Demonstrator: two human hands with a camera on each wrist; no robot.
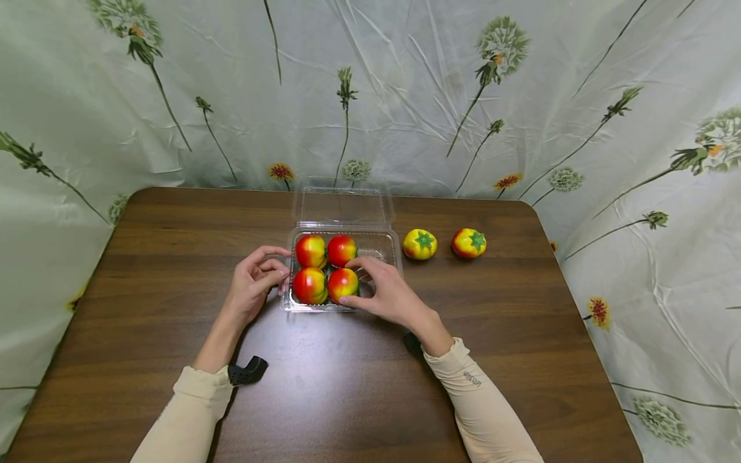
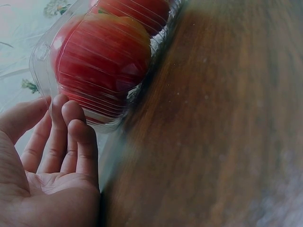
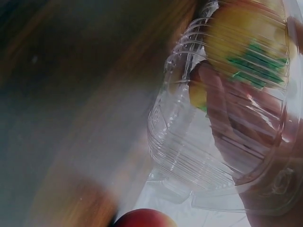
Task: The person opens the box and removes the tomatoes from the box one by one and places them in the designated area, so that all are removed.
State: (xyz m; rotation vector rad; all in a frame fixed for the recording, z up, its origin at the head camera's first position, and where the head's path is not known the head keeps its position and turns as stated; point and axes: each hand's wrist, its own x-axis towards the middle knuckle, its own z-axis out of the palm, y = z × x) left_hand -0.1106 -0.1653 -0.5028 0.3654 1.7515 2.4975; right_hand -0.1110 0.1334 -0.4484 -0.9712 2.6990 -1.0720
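In the head view, a clear plastic clamshell box [image 1: 379, 243] stands with its lid [image 1: 344, 204] folded back. Several red-and-yellow tomato-like fruits sit inside in two rows. My right hand [image 1: 388, 289] reaches into the box and holds the front fruit [image 1: 343, 283] nearest it between thumb and fingers. Through the clear wall, the right wrist view shows that fruit's green star-shaped leaves [image 3: 258, 64]. My left hand [image 1: 255, 283] is at the box's left side, fingertips touching the wall beside a red fruit [image 2: 102, 52]; its fingers are loosely bent.
Two more such fruits, one nearer the box [image 1: 419, 244] and one farther right [image 1: 469, 243], lie on the brown wooden table [image 1: 324, 386]. A flower-patterned curtain [image 1: 399, 103] hangs behind the table.
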